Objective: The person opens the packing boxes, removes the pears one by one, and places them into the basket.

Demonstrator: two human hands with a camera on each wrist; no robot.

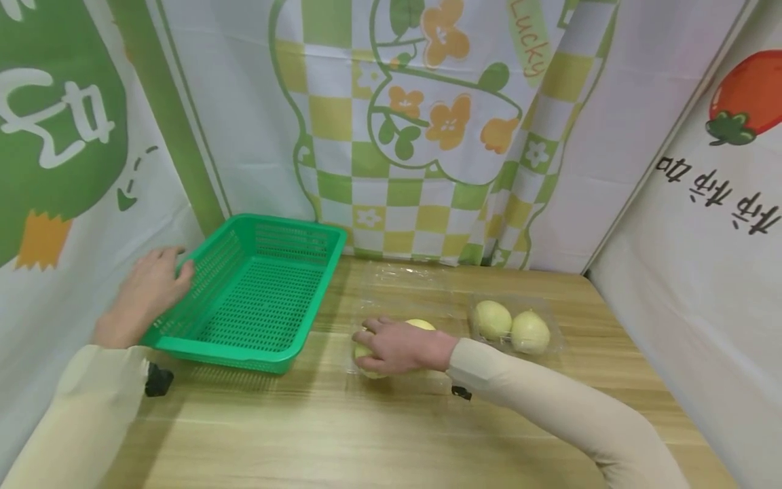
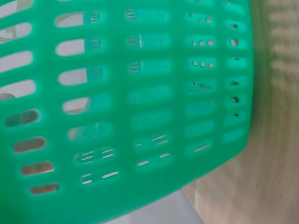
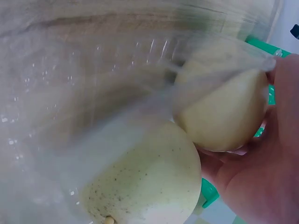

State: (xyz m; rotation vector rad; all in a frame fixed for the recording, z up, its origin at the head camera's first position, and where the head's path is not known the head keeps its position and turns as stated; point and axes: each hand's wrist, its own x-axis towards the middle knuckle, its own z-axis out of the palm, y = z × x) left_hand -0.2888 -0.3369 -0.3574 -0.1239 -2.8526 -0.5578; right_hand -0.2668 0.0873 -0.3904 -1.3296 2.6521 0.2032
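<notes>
My right hand point(image 1: 397, 348) curls its fingers round a pale yellow pear point(image 3: 224, 102) in a clear plastic clamshell box point(image 1: 406, 275). A second pear point(image 3: 149, 182), speckled and with a short stem, lies against it in the right wrist view; in the head view my hand mostly covers both. The box's lid lies folded back towards the curtain. My left hand point(image 1: 149, 288) is at the left rim of a green slotted basket point(image 1: 324, 299), thumb apart from its loosely bent fingers. The left wrist view shows only the basket's outer wall point(image 2: 117, 121) close up, the hand itself hidden.
To the right, another clear box point(image 1: 552, 309) holds two pears point(image 1: 530, 333). All stands on a wood-grain table point(image 1: 366, 441). A checked curtain point(image 1: 397, 197) hangs along the table's back edge, with printed cloth walls on both sides.
</notes>
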